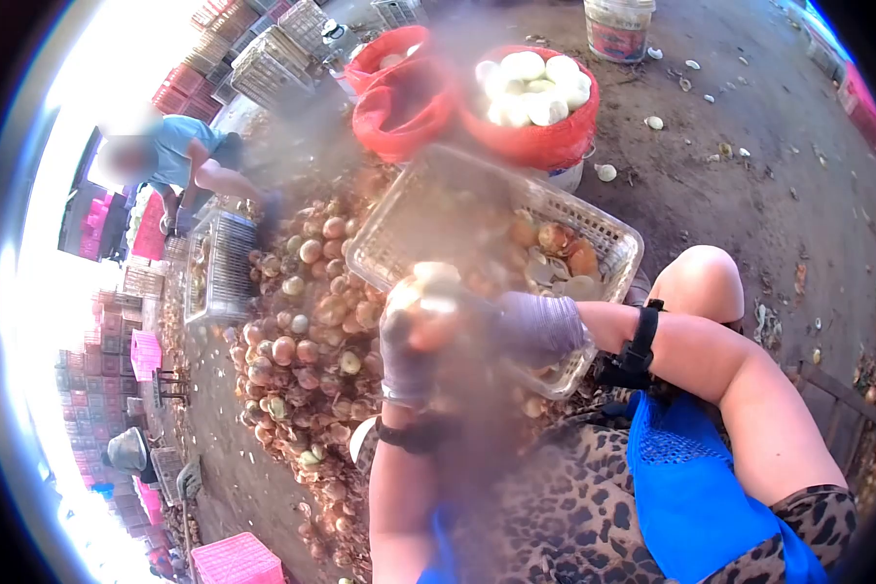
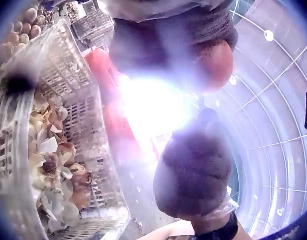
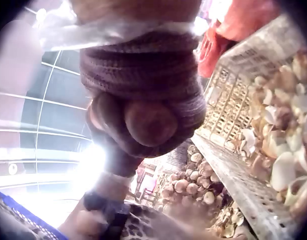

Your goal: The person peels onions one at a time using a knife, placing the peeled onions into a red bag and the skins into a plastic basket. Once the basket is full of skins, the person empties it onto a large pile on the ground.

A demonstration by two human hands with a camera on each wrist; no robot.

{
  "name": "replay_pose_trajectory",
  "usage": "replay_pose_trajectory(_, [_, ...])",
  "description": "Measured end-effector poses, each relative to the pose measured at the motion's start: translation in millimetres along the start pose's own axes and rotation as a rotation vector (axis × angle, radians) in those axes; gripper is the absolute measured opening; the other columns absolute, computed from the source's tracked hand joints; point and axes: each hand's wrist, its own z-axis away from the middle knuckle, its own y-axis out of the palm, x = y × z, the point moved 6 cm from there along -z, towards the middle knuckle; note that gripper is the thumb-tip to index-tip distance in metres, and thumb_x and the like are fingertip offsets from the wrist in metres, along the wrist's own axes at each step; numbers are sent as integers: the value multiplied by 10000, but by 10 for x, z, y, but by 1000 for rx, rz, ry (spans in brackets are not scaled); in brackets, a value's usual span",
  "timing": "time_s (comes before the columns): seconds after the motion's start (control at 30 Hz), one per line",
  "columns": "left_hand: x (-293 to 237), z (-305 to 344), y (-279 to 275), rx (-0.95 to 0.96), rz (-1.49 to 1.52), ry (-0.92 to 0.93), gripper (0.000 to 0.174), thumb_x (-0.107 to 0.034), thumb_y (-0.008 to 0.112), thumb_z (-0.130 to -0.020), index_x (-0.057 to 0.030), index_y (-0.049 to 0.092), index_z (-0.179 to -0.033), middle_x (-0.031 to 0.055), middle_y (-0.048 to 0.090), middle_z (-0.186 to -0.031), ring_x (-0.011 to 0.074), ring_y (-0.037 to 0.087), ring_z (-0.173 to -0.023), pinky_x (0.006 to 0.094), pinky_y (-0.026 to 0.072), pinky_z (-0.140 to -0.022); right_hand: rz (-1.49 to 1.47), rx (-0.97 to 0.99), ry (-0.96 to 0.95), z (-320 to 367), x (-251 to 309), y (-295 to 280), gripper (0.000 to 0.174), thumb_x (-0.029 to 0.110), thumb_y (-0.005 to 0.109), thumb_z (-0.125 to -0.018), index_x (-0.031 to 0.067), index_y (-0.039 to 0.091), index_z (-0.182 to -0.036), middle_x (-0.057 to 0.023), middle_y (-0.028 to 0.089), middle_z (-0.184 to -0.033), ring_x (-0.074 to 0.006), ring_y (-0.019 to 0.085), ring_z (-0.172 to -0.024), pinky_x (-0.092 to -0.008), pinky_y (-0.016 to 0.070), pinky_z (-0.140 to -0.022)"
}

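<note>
My left hand point(image 1: 404, 365), in a knit glove, grips an onion point(image 2: 217, 65) with orange-brown skin, held up over the near side of a plastic crate. Close against it is my gloved right hand point(image 1: 543, 326), its fingers curled point(image 3: 108, 122); I cannot tell what lies inside them. A blur covers the spot where the two hands meet in the head view. Inside the pale lattice crate point(image 1: 618, 238) lie loose onion skins point(image 2: 53, 200) and several brownish onion pieces point(image 1: 557, 237).
A heap of unpeeled onions point(image 1: 307, 321) spreads left of the crate. Behind it stand a red-lined bucket point(image 1: 589, 122) of peeled white onions and other red-lined containers point(image 1: 389, 131). Another person point(image 1: 180, 156) bends by a grey crate point(image 1: 219, 277); a pink crate point(image 1: 236, 560) sits lower left.
</note>
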Motion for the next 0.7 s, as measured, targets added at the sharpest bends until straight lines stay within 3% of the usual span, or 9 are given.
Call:
replay_pose_trajectory(0.03, [16, 5, 2, 6, 50, -21, 700, -564, 627, -769, -20, 503, -1191, 78, 578, -1047, 167, 580, -898, 288, 506, -791, 24, 10, -24, 10, 77, -39, 162, 208, 558, -820, 90, 653, -875, -112, 616, -733, -261, 616, -715, -384, 484, -666])
replay_pose_trajectory(0.13, [161, -26, -154, -106, 245, -93, 669, -564, 585, -803, -23, 502, -1188, 69, 573, -1054, 168, 574, -930, 306, 501, -818, -85, -250, 392, 77, 142, -433, 273, 237, 597, -810, 70, 634, -1023, -136, 647, -819, -281, 622, -758, -386, 492, -699])
replay_pose_trajectory(0.17, [210, -30, -168, -159, 269, -133, 665, -566, 577, -808, -23, 504, -1185, 68, 573, -1052, 169, 573, -935, 306, 499, -822, -96, -337, 353, 74, 141, -509, 296, 247, 607, -809, 66, 631, -1042, -147, 651, -838, -292, 625, -769, -389, 494, -710])
replay_pose_trajectory(0.23, [247, -46, -26, -78, -4, -144, 810, -642, 602, -725, -23, 458, -1227, 96, 552, -1052, 203, 582, -825, 297, 497, -661, -110, -522, 285, 83, 121, -694, 345, 268, 627, -806, 57, 626, -1078, -167, 660, -876, -315, 629, -791, -394, 498, -732])
replay_pose_trajectory(0.3, [251, -82, 195, 75, -181, -103, 823, -645, 609, -722, -21, 449, -1235, 89, 549, -1048, 190, 578, -815, 284, 490, -650, -255, -600, 295, 41, 50, -712, 274, 211, 663, -796, 31, 652, -1002, -147, 670, -867, -226, 637, -782, -335, 499, -727])
replay_pose_trajectory(0.47, [330, -67, 84, 78, 35, -310, 725, -476, 673, -740, -10, 443, -1244, 68, 544, -1047, 154, 569, -851, 238, 483, -646, -908, -674, 441, 49, -158, -770, 242, 142, 695, -775, -9, 655, -960, -104, 672, -832, -101, 596, -715, -271, 493, -671])
replay_pose_trajectory(0.57, [211, -105, 131, -122, -308, -148, 661, -363, 681, -730, -19, 446, -1243, 73, 547, -1048, 164, 571, -879, 250, 507, -693, -276, -574, 357, 37, -21, -915, 254, 182, 673, -795, -2, 655, -969, -128, 677, -827, -167, 624, -675, -292, 505, -650])
replay_pose_trajectory(0.6, [162, -67, 179, -123, -337, -162, 646, -306, 680, -709, -33, 447, -1247, 79, 552, -1049, 171, 576, -896, 266, 520, -755, -138, -568, 334, 54, -60, -958, 248, 211, 662, -796, -1, 656, -925, -135, 674, -782, -205, 626, -655, -315, 511, -638])
replay_pose_trajectory(0.7, [232, -34, -99, -162, -290, -45, 595, -265, 702, -694, -41, 474, -1197, 82, 569, -1027, 174, 583, -888, 279, 526, -724, 261, -544, 297, 135, -262, -1129, 297, 288, 638, -804, 5, 656, -888, -128, 674, -714, -268, 627, -605, -347, 520, -595])
